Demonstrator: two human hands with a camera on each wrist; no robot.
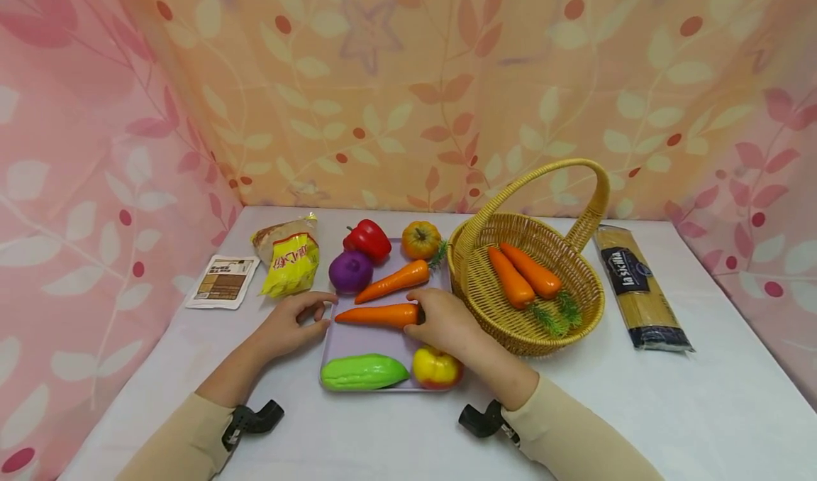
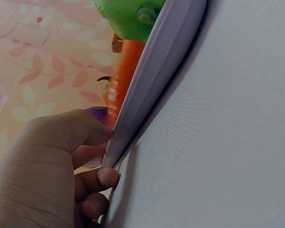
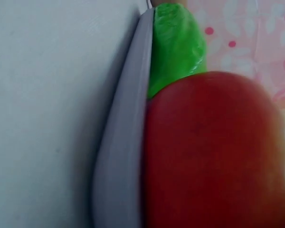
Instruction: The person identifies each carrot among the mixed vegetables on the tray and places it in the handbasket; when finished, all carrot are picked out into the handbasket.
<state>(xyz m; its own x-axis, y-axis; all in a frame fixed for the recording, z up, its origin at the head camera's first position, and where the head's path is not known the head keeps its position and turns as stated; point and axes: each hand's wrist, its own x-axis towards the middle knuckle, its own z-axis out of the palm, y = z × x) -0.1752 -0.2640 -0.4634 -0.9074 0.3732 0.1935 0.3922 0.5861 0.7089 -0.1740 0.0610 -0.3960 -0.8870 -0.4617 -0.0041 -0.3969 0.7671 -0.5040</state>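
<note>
– Floral cloth [image 1: 383, 112] backs a white table [image 1: 357, 438]. Head view: locate the carrot [image 1: 376, 316].

– On the tray [image 1: 367, 343], between the two hands. Its long axis runs crosswise; the thin tip points toward the left hand [image 1: 287, 330], the thick end toward the right hand [image 1: 447, 321]. A second carrot [image 1: 392, 282] lies beyond it at a slant.

– Which hand is nearer?

– Right. Thumb and fingers curl around the thick end; firmness of grip cannot be confirmed. The basket [image 1: 483, 282] stands just beside that hand, on its outer side.

– State of the left hand?

– Fingers loosely bent, thumb and forefinger parted, nothing held between them. Position: at the tray's left edge, just beside the tip.

– Left wrist view?

– Fingertips meet the tray's rim. Past the rim, an orange length [image 2: 126, 71] shows beside the cucumber [image 2: 130, 19]; which carrot it belongs to cannot be told.

– Right wrist view?

– The apple [image 3: 213, 156] fills the foreground inside the tray wall, cucumber behind it. Neither right hand nor carrot is identifiable; refer to the head view for that relation.
</note>
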